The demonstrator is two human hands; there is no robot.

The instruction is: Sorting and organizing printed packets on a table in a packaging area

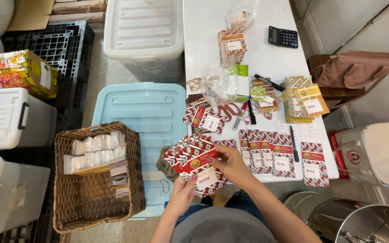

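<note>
Mid-sort: both hands on a fanned stack of red patterned packets.
Left hand supports underneath, right hand pinches the top packet (off the tabletop's near-left corner); next needs a clean single-packet peel.

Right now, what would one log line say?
left hand: supports packet stack | right hand: grips top packet | nearby: wicker basket, white table

red patterned packets fanned in both hands | same packets in a row on table edge | yellow packets stacked right
</note>
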